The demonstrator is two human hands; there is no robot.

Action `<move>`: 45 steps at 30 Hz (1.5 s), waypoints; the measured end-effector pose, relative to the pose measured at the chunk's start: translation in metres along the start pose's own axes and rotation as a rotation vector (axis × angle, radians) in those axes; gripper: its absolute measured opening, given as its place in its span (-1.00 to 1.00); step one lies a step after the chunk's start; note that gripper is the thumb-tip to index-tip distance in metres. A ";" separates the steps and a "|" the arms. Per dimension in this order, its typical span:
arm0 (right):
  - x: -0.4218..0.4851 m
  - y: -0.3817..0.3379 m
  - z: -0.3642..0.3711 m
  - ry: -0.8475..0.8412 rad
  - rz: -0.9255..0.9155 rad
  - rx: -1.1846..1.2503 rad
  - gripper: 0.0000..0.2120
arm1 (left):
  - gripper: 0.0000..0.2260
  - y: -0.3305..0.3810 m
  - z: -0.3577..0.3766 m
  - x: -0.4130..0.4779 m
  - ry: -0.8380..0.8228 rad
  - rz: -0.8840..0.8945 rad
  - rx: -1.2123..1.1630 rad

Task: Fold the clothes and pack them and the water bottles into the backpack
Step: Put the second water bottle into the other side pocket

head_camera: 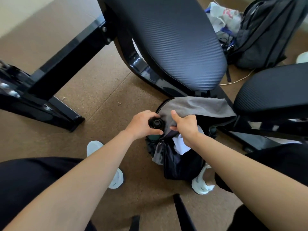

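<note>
Holding the black-capped water bottle [155, 123] in the left grip [141, 124], lower centre of frame, right up against the side of the dark backpack [180, 165] on the floor [103, 97]. Pinching the backpack's grey flap [200, 105] with the right grip [186, 127]. Got a white garment [180, 145] poking out just below.

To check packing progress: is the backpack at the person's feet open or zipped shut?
Open. The right hand holds the backpack edge apart; white cloth shows inside.
</note>
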State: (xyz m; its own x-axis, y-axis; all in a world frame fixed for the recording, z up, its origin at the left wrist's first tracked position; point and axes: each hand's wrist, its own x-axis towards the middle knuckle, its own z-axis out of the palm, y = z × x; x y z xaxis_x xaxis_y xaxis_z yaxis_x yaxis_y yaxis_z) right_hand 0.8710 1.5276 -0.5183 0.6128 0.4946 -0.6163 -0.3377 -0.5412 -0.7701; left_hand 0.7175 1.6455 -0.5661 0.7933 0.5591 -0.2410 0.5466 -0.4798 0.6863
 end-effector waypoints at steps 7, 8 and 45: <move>0.001 0.004 -0.002 -0.016 -0.010 0.064 -0.58 | -0.40 -0.002 -0.006 0.005 -0.227 -0.029 0.177; 0.001 0.005 -0.002 -0.020 -0.012 0.067 -0.59 | -0.38 -0.003 -0.008 0.008 -0.264 -0.047 0.187; 0.003 -0.014 -0.015 0.030 -0.051 0.129 -0.76 | -0.53 -0.006 0.044 0.036 -0.246 -0.119 0.209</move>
State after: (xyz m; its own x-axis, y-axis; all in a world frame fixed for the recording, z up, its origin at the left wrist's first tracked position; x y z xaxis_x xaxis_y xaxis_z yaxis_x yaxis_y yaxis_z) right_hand 0.8878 1.5267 -0.5068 0.6519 0.4981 -0.5718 -0.3933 -0.4226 -0.8165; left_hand 0.7544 1.6385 -0.6084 0.7480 0.4520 -0.4861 0.6618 -0.5635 0.4944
